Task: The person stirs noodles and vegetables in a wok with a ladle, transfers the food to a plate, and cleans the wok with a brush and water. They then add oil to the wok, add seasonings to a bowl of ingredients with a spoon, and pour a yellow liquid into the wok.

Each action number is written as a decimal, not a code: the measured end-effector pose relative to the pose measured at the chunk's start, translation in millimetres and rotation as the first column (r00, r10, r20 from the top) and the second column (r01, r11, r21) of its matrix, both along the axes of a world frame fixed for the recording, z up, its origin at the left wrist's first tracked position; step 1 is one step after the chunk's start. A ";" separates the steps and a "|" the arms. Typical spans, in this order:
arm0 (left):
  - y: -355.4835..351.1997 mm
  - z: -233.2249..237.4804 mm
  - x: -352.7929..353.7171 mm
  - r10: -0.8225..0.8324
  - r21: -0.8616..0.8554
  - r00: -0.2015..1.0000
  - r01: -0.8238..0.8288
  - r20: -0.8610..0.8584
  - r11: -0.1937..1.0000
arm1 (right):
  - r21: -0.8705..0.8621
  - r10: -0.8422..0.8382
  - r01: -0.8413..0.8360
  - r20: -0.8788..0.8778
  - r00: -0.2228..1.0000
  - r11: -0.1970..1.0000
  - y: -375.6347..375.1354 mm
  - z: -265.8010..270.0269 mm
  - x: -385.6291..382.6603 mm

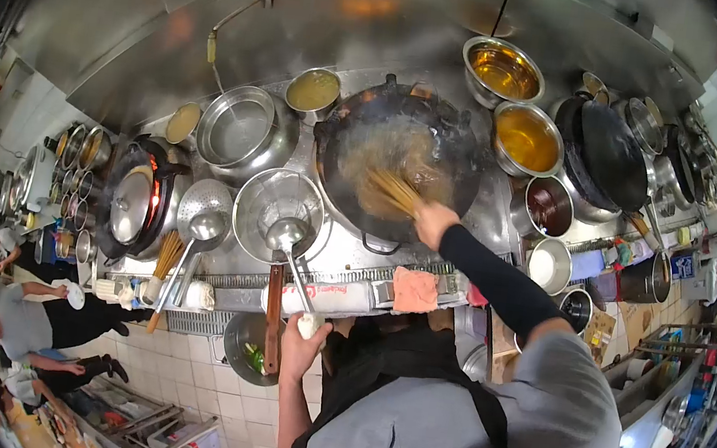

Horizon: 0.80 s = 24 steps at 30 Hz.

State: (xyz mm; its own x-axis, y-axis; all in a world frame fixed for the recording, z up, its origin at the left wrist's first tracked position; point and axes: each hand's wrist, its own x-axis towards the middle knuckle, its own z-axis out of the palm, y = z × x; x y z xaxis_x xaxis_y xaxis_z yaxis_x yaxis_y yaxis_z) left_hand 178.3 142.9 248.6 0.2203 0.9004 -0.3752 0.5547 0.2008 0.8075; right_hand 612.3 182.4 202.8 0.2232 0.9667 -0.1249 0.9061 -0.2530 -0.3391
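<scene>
My right hand [435, 224], at the end of a dark sleeve, is closed around a bamboo wok brush [393, 193]. Its bristles reach down into a large black wok [338, 208], where murky brownish water swirls and steams. Lower down, my left hand [304, 345] grips a metal ladle [287, 235] by the white end of its handle. The ladle's bowl overlaps a round wire-rimmed strainer [239, 214] left of the wok. Beside the ladle's handle runs a strainer's brown wooden handle [273, 330].
Two steel bowls of amber oil [525, 139] flank the wok on the right. On the left stand a steel pot [241, 124], a perforated skimmer [205, 196] and another wok with a lid [130, 203] over glowing fire. An orange cloth [416, 291] lies on the front edge. People stand far left.
</scene>
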 end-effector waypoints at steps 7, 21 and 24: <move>-19.6 13.8 -1.9 0.097 0.004 0.994 -0.097 0.058 0.995 | 0.232 0.046 -0.137 0.361 0.931 0.963 61.3 0.8 147.9; -36.3 19.0 45.8 0.137 -0.153 0.977 -0.112 0.164 0.982 | -0.062 0.007 -0.003 0.076 0.997 0.998 12.6 54.7 47.4; -39.1 3.7 52.5 0.050 -0.080 0.993 -0.042 0.106 0.996 | -0.025 -0.147 0.146 -0.024 0.989 0.989 89.7 29.2 81.4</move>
